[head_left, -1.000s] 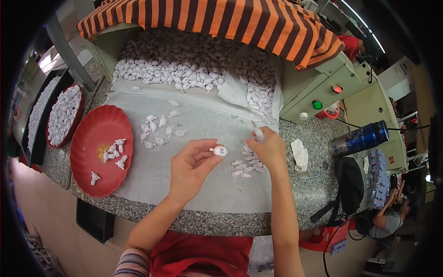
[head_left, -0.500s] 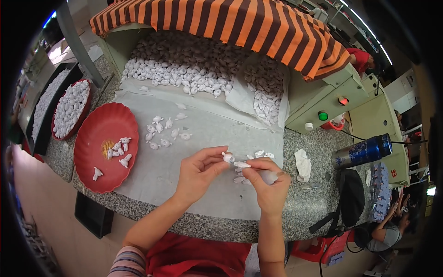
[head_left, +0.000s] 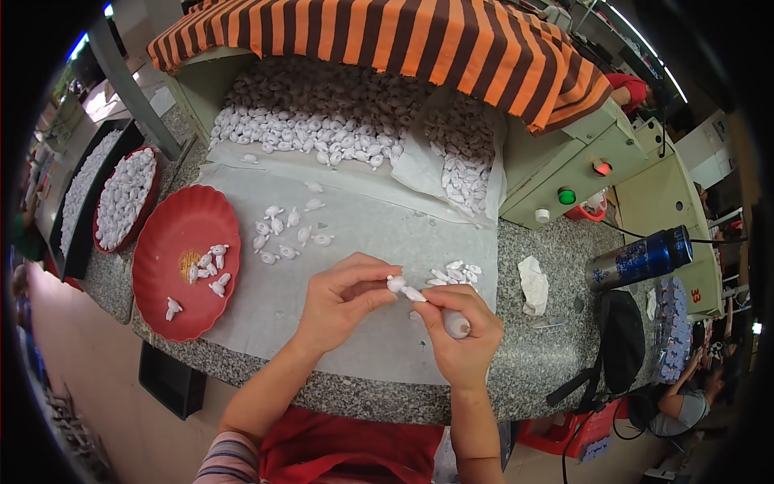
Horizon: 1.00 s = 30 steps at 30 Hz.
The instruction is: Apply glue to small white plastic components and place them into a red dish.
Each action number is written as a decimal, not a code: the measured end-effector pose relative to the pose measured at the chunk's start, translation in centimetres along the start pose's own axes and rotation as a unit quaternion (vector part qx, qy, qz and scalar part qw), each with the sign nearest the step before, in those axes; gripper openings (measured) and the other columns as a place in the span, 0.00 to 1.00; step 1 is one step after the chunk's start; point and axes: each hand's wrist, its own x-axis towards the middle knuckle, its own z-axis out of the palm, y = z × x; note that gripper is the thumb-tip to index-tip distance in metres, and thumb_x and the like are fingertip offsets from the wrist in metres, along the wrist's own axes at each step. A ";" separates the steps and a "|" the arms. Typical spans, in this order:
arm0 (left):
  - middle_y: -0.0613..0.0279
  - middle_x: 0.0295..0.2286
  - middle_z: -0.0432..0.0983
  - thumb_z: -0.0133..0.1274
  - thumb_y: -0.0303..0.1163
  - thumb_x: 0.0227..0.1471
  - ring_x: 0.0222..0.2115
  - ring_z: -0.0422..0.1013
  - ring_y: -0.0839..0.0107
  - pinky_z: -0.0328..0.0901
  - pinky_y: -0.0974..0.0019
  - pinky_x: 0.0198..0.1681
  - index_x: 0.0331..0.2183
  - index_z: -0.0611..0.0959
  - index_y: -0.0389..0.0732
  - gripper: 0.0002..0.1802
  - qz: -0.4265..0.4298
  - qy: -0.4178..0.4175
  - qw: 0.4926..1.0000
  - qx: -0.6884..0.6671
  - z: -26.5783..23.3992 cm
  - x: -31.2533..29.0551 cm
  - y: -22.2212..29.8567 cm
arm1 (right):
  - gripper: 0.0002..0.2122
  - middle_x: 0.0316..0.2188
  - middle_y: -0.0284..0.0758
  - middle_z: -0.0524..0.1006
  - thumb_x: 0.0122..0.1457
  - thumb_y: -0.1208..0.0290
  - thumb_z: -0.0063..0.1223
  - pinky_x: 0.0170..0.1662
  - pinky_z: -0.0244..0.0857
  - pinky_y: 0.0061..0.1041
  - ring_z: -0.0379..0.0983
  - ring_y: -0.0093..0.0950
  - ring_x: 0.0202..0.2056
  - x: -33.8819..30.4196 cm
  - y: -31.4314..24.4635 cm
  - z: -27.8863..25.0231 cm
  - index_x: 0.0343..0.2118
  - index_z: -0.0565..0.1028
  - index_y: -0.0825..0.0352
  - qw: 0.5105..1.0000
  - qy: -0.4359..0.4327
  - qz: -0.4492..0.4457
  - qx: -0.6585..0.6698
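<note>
red number (head_left: 695,296) on pale green panel (head_left: 676,189), yellow marking (head_left: 190,266) in red bowl (head_left: 165,230), unreadable

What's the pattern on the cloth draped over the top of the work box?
Orange and dark brown stripes; the cloth shows best in the head view.

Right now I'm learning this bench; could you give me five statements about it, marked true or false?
1. The scalloped red dish is at the picture's left. True.
2. That dish is empty. False: small white figures lie in it.
3. Both hands are empty. False: the left hand holds a white piece and the right hand a slim white part.
4. A striped cloth hangs over the pale green cabinet. True.
5. The green button is left of the red button. True.
</note>
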 end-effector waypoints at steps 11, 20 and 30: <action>0.56 0.32 0.70 0.53 0.13 0.39 0.33 0.70 0.70 0.67 0.72 0.35 0.34 0.77 0.30 0.14 -0.018 -0.038 0.999 -0.023 -0.6 0.1 0.0 | 0.07 0.23 0.36 0.74 0.39 0.83 0.60 0.28 0.64 0.18 0.71 0.23 0.25 -0.7 -0.3 0.5 0.24 0.75 0.69 1.000 0.002 -0.010 -0.001; 0.56 0.31 0.71 0.54 0.15 0.39 0.32 0.70 0.70 0.67 0.72 0.35 0.33 0.78 0.30 0.13 -0.036 -0.037 0.999 -0.008 -0.7 0.0 -0.4 | 0.07 0.22 0.35 0.73 0.39 0.84 0.60 0.27 0.63 0.17 0.70 0.23 0.24 -0.9 0.5 0.8 0.23 0.75 0.69 1.000 0.004 -0.007 0.013; 0.59 0.25 0.74 0.53 0.27 0.45 0.27 0.72 0.73 0.69 0.74 0.31 0.34 0.77 0.30 0.13 -0.335 0.032 0.939 -0.076 -0.2 0.0 -1.9 | 0.05 0.18 0.33 0.74 0.43 0.79 0.58 0.20 0.61 0.15 0.67 0.18 0.17 1.3 2.9 -0.6 0.24 0.75 0.73 0.949 -0.105 0.290 0.060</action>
